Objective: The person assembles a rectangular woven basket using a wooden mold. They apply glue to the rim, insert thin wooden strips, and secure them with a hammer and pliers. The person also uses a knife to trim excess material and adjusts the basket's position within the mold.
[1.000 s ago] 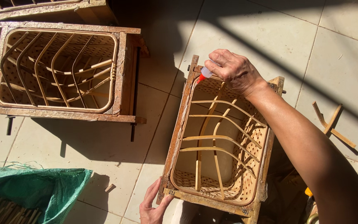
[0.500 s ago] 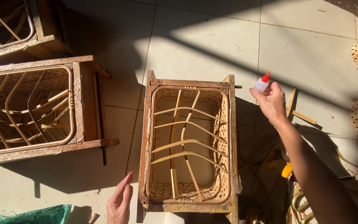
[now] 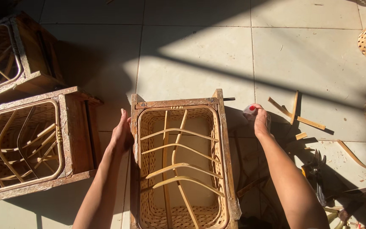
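Woven basket in a wooden frame (image 3: 182, 165) sits on the sunlit tiled floor (image 3: 200, 55), between the person's arms. Left hand (image 3: 121, 133) lies flat, fingers together, against the frame's left edge. Right hand (image 3: 261, 123) grips a small red-capped glue bottle (image 3: 250, 111) just right of the frame.

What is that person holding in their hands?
Right hand grips a small red-capped bottle around its body. Left hand rests flat against the woven basket frame's side.
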